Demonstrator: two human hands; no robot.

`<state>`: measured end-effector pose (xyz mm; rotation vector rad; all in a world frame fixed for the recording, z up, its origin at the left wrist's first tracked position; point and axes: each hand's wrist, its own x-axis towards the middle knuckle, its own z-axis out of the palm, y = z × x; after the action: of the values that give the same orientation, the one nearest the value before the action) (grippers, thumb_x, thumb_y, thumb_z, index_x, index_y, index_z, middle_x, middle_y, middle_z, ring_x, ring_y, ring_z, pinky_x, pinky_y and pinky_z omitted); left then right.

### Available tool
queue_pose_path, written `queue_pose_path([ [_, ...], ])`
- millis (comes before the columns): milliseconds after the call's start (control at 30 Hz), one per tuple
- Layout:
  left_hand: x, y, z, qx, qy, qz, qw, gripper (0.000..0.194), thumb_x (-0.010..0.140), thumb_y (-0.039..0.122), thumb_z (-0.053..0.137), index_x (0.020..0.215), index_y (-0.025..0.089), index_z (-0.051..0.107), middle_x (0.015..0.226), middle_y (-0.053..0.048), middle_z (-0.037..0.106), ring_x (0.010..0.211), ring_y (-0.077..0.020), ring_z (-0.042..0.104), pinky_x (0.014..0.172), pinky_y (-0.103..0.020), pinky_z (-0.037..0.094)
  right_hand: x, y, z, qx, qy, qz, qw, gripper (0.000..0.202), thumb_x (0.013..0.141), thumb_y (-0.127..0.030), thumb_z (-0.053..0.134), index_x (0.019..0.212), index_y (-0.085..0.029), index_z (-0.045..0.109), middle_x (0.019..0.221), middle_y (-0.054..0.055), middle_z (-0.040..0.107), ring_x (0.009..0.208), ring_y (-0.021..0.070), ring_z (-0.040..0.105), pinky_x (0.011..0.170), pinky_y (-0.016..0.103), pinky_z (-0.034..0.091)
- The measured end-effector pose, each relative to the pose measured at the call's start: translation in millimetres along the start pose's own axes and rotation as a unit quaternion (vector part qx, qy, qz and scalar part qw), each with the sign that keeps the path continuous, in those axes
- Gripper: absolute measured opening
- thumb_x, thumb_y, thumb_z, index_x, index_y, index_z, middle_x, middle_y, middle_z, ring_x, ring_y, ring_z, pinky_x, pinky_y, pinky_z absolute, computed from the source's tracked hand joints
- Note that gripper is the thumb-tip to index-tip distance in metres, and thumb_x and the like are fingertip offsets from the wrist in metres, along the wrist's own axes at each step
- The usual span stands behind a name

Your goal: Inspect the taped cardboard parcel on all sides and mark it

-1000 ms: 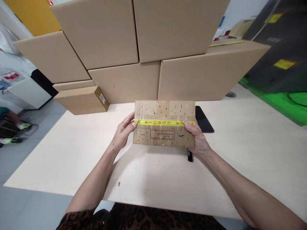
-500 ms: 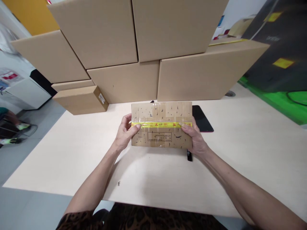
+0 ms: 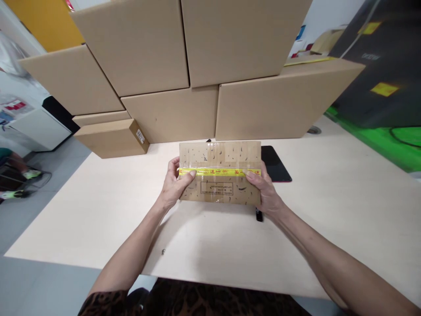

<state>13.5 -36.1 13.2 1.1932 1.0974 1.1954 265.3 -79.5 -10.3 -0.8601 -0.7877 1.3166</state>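
Both my hands hold a brown cardboard box (image 3: 219, 154) with dark flecks and a printed frame of small text. Yellow tape with red characters runs across its middle. My left hand (image 3: 174, 184) grips the left end, thumb on the tape. On the right end is my right hand (image 3: 267, 188), its thumb also lying at the tape; the fingers of both hands are partly hidden behind the box. Partly covered by the box and right hand, a black tablet-like slab (image 3: 276, 164) lies on the table. A small black object (image 3: 259, 215) shows just below the right hand.
Large cardboard cartons (image 3: 164, 112) are stacked along the back of the pale table (image 3: 108, 210). A smaller closed carton (image 3: 107, 138) stands at the back left. A large dark case (image 3: 391, 66) rises at the right over a green surface. A person's legs (image 3: 21, 164) show at far left.
The held box has shifted very slightly left together with my hands. My grip on both ends looks the same, and the view has moved a little.
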Motion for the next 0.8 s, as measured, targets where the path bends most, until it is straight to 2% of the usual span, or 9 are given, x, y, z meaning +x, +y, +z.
queue_pose_path([
  [200, 1, 0, -1.6, 0.004, -0.009, 0.011, 1.0, 0.076, 0.069, 0.055, 0.094, 0.126, 0.026, 0.052, 0.135, -0.01, 0.065, 0.117, -0.0277, 0.065, 0.099, -0.043, 0.055, -1, -1, 1, -0.006, 0.003, 0.007, 1.0, 0.081, 0.074, -0.05, 0.09, 0.147, -0.041, 0.057, 0.138, 0.004, 0.076, 0.133, 0.0376, 0.071, 0.104, 0.057, 0.064],
  [333, 0, -1, 0.1, 0.015, 0.004, 0.014, 1.0, 0.082, 0.068, 0.055, 0.096, 0.13, 0.026, 0.051, 0.134, -0.01, 0.064, 0.117, -0.0282, 0.067, 0.099, -0.043, 0.057, 0, 3, -2, -0.011, -0.001, -0.001, 1.0, 0.08, 0.075, -0.05, 0.091, 0.146, -0.041, 0.057, 0.139, 0.004, 0.076, 0.135, 0.0368, 0.07, 0.106, 0.056, 0.064],
  [500, -5, -1, 5.6, 0.028, 0.014, 0.017, 0.999, 0.088, 0.066, 0.053, 0.098, 0.132, 0.026, 0.046, 0.137, -0.012, 0.064, 0.124, -0.031, 0.069, 0.108, -0.047, 0.057, 1, 7, -5, -0.015, -0.007, -0.011, 1.0, 0.074, 0.077, -0.049, 0.091, 0.142, -0.04, 0.058, 0.142, 0.003, 0.074, 0.136, 0.036, 0.069, 0.107, 0.056, 0.063],
  [667, -7, 8, 0.1, 0.009, -0.045, -0.014, 0.999, 0.1, 0.063, 0.051, 0.101, 0.14, 0.026, 0.043, 0.144, -0.015, 0.064, 0.134, -0.0355, 0.065, 0.113, -0.05, 0.054, 2, 7, -5, -0.009, -0.002, -0.007, 1.0, 0.078, 0.075, -0.049, 0.091, 0.144, -0.04, 0.057, 0.139, 0.004, 0.075, 0.134, 0.0362, 0.069, 0.106, 0.056, 0.063],
  [800, 0, 13, -11.8, -0.005, -0.072, -0.032, 0.997, 0.077, 0.076, 0.057, 0.087, 0.136, 0.025, 0.052, 0.149, -0.015, 0.063, 0.138, -0.0367, 0.062, 0.115, -0.051, 0.052, 2, 3, -3, -0.022, 0.007, -0.004, 1.0, 0.08, 0.073, -0.051, 0.09, 0.145, -0.04, 0.056, 0.138, 0.004, 0.075, 0.132, 0.0373, 0.07, 0.104, 0.056, 0.064],
])
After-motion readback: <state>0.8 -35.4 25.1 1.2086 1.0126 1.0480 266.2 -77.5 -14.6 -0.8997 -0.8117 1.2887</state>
